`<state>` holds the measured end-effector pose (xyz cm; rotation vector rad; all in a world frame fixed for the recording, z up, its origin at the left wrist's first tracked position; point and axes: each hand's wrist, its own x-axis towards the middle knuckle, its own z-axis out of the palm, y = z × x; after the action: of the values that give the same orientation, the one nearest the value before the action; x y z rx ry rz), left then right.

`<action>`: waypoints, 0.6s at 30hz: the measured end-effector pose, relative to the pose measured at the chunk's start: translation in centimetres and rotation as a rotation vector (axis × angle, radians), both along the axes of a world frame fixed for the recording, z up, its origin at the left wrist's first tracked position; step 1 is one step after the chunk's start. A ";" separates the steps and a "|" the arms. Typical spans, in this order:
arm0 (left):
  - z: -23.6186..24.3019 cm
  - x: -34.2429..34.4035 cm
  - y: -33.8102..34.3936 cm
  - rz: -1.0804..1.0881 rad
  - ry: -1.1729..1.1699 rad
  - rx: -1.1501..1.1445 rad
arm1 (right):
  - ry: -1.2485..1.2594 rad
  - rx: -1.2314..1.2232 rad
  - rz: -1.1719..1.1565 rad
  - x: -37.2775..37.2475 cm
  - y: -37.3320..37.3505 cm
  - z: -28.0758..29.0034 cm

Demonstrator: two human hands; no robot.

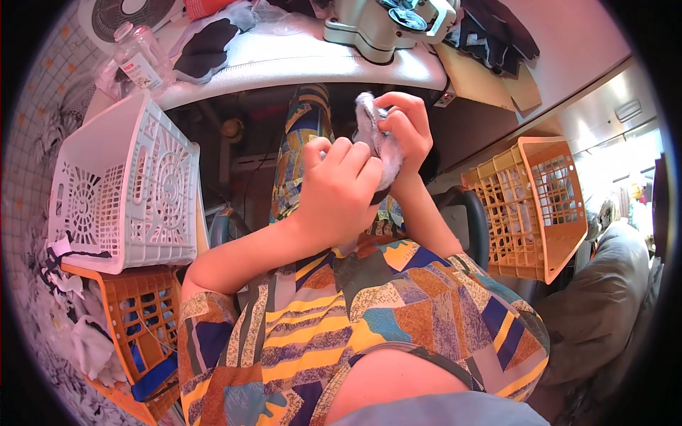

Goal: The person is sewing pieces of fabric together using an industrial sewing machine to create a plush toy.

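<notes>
Both hands are raised in front of my chest, over my lap, with a soft grey piece of cloth [367,122] between them. My left hand [339,186] is closed on its lower left side, knuckles toward me. At its upper right edge, my right hand [410,133] pinches the cloth with bent fingers. The cloth is bunched and stands upright, with a darker patch low down near my right wrist. Its exact kind cannot be made out, and my left fingers hide part of it.
A sewing machine [376,35] stands on the white table [298,62] ahead. Dark fabric pieces [206,48] and a clear plastic bottle [141,60] lie left of it, more dark fabric [494,35] right. Crates flank me: white [167,192] above orange [145,302] at left, yellow-orange [508,213] at right.
</notes>
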<state>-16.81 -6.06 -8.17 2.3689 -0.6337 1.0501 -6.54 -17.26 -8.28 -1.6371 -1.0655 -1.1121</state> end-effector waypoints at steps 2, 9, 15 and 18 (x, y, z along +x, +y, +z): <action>0.6 0.1 0.7 0.066 0.019 0.043 | 0.036 -0.031 -0.031 0.0 -0.3 0.2; -0.1 5.1 6.5 0.128 0.149 -0.171 | 1.284 0.122 0.942 -2.2 0.8 0.0; -0.4 5.9 6.7 -0.071 0.376 -0.446 | 1.480 0.145 1.324 -2.6 1.3 0.4; -0.1 5.7 7.0 0.249 0.298 -0.170 | 1.487 0.145 1.215 -2.0 0.9 0.3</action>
<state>-11.13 0.91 -8.31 2.4268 -0.1392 0.7876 -8.50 -16.40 -8.00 -0.8824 -0.6089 0.7727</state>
